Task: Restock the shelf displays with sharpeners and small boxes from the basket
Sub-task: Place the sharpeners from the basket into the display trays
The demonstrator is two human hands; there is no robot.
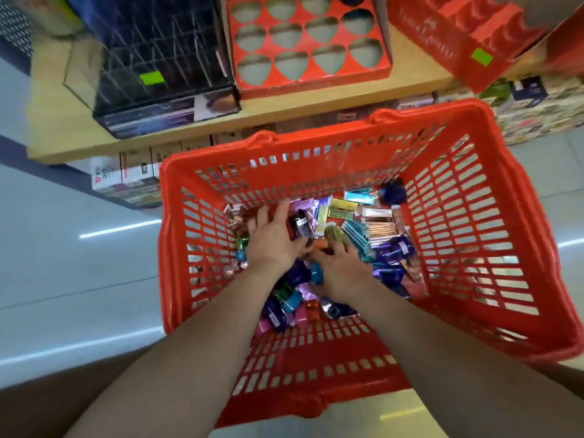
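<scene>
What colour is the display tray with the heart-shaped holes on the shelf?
The display tray is red; the head view shows it best.

A pale wooden shelf point(316, 105) runs across the far side. On it, at the left, stands a black display box point(164, 74) divided into small cells. Just beside it to the right lies a red tray point(316, 82) with heart-shaped cut-outs. A second red display point(458, 36) sits at the far right, tilted. Packaged boxes point(126, 178) line the level beneath, above a glossy pale floor point(79, 263).
</scene>
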